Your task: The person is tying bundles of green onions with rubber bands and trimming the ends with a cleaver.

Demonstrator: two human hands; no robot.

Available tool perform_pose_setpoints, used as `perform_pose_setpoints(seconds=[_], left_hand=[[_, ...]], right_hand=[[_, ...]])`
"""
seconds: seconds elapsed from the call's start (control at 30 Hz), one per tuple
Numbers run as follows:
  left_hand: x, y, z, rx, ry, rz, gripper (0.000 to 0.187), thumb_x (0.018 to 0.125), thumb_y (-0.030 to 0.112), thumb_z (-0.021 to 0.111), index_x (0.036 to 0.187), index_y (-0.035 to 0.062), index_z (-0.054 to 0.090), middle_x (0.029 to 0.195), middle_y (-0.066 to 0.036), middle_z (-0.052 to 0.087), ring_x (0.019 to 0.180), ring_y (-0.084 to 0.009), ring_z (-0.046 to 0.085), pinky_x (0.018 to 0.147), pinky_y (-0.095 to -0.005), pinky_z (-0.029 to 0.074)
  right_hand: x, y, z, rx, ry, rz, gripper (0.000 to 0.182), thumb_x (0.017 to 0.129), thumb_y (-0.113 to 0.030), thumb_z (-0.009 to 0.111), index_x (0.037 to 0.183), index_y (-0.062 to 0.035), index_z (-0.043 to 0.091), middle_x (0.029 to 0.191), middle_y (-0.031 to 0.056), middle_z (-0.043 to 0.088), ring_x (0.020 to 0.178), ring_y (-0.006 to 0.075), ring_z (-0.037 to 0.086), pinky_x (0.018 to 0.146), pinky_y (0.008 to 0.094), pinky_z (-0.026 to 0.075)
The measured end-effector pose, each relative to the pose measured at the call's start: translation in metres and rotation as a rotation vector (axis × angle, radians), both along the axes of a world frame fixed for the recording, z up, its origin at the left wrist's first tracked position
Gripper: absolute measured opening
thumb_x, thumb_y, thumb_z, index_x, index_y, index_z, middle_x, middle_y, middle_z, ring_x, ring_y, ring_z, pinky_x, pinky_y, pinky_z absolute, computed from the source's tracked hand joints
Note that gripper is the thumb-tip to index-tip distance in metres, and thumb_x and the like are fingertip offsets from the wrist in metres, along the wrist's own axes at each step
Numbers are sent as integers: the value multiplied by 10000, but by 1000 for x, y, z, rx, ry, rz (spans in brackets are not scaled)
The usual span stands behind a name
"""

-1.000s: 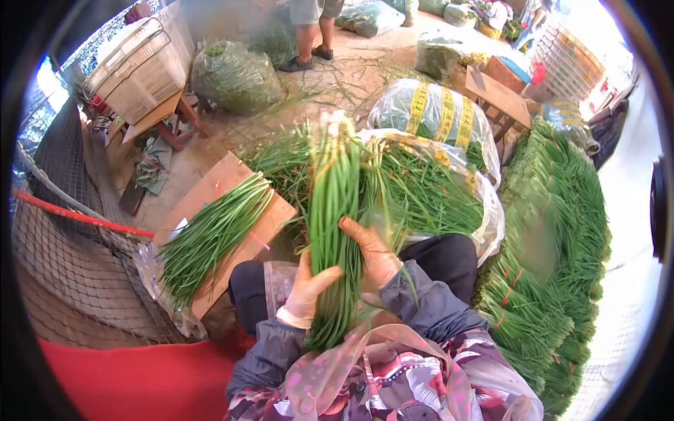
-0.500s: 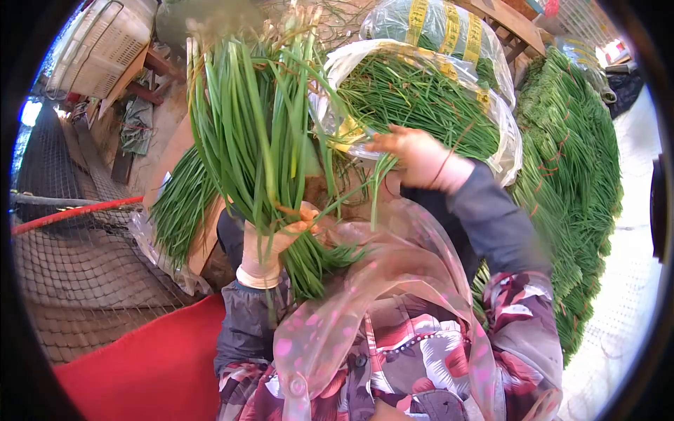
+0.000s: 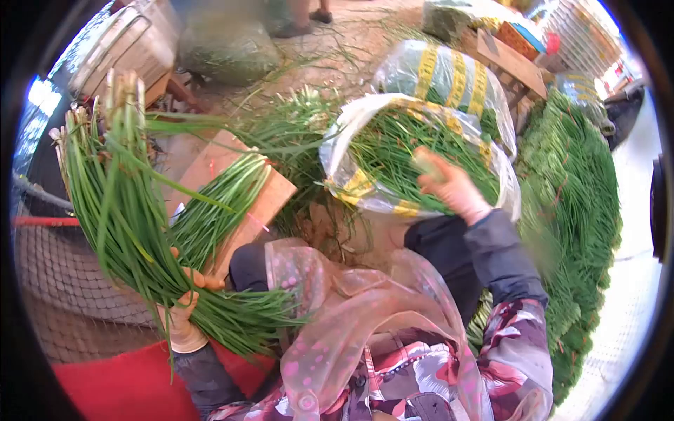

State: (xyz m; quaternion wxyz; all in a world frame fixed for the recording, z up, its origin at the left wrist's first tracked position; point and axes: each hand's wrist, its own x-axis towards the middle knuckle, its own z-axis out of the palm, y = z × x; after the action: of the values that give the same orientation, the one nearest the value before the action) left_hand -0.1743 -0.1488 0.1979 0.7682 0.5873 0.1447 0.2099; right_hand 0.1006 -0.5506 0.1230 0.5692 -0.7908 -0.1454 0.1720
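Note:
My left hand (image 3: 184,309), at the lower left, is wrapped round a large bunch of garlic chives (image 3: 133,210). The bunch leans up and left, its pale stem ends at the top; the green tips spill over my lap. A few strands stick out sideways to the right. My right hand (image 3: 453,186) is over an open clear plastic bag (image 3: 330,151) filled with chives (image 3: 393,151). Its fingers are smeared by motion, and whether they hold anything I cannot tell. Beside my left hand, a smaller bundle of chives (image 3: 221,203) lies on a wooden board (image 3: 270,200).
A long heap of bundled chives (image 3: 583,231) lies along the right. Behind the open bag is another bag with yellow tape (image 3: 456,77). Loose chives (image 3: 295,130) litter the ground. A pale crate (image 3: 123,52) stands at upper left; a person's foot (image 3: 321,15) shows at the top.
My left hand has swung the chive bunch left and down, tilting it and uncovering the board and bundle. My right hand has shifted slightly right and down, over the bag. The view has moved too.

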Motion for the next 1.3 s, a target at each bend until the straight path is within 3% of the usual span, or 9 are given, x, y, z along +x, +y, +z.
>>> perform_pose_setpoints(seconds=[0.23, 0.43, 0.77, 0.9, 0.97, 1.1, 1.17, 1.23, 1.3], left_hand=[[-18, -10, -3, 105, 386, -95, 386, 690, -33, 693, 1063, -32, 594, 831, -130, 650, 664, -216, 635, 622, -314, 523], [-24, -13, -50, -189, 245, -275, 403, 703, -39, 731, 1081, 16, 602, 952, -70, 649, 773, -190, 632, 684, -328, 530], [-45, -6, -20, 265, 433, -367, 406, 748, 6, 703, 1138, 19, 592, 991, -10, 660, 871, -99, 598, 794, -270, 493], [-56, 4, -25, 174, 553, -430, 472, 730, -14, 709, 1180, 31, 574, 1092, -10, 640, 986, -102, 569, 915, -283, 447], [-65, 10, -39, 172, 570, -494, 498, 733, -13, 712, 1204, 33, 559, 1110, -9, 633, 1013, -104, 563, 930, -286, 440], [-51, -7, -46, 145, 520, -504, 499, 746, 12, 712, 1216, 23, 545, 1103, -8, 637, 1008, -97, 558, 924, -282, 442], [-45, -13, -48, 491, 486, -499, 540, 727, 59, 728, 1227, 19, 526, 1047, -80, 671, 969, -151, 627, 873, -301, 478], [-42, -22, -44, 804, 459, -488, 574, 713, 141, 736, 1228, 28, 508, 944, -182, 673, 900, -296, 673, 779, -365, 516], [-36, -38, -26, 946, 628, -574, 535, 739, 118, 729, 1212, 9, 505, 958, -149, 688, 898, -259, 681, 789, -338, 512]], right_hand=[[101, 20, 23, -990, -398, -57, 963, 718, -357, 792, 1462, -40, 271, 1148, 129, 623, 1012, 209, 615, 880, 330, 463], [-28, 142, -2, 655, 391, 369, 1036, 685, -486, 789, 1461, -46, 263, 1470, 72, 334, 1312, 255, 368, 1079, 421, 315], [-103, 174, -9, 267, 473, 572, 252, 827, -251, 699, 1018, -89, 670, 818, -12, 634, 737, 103, 554, 650, 262, 443], [-37, 117, 20, 959, 582, -200, 161, 870, -288, 659, 893, -130, 634, 562, -71, 415, 457, 65, 328, 441, 259, 291], [28, 61, -25, 1288, 661, 316, 247, 865, -209, 667, 1047, -46, 629, 694, -29, 557, 614, 101, 517, 591, 281, 433], [-52, 124, 18, -238, -109, 531, 572, 730, -260, 738, 1215, -19, 555, 1060, 157, 641, 941, 243, 604, 812, 319, 469], [-78, 156, -21, -108, -763, 517, 782, 581, -378, 835, 1230, -52, 542, 1176, 174, 594, 1073, 320, 563, 962, 424, 426], [-104, 187, -122, 518, 227, 442, 602, 757, -260, 717, 1292, -78, 512, 1297, 151, 530, 1242, 316, 437, 1112, 443, 247], [-105, 178, -126, -65, -580, 444, 409, 885, -214, 579, 1269, -81, 530, 1268, 130, 548, 1182, 308, 481, 1086, 448, 296]])
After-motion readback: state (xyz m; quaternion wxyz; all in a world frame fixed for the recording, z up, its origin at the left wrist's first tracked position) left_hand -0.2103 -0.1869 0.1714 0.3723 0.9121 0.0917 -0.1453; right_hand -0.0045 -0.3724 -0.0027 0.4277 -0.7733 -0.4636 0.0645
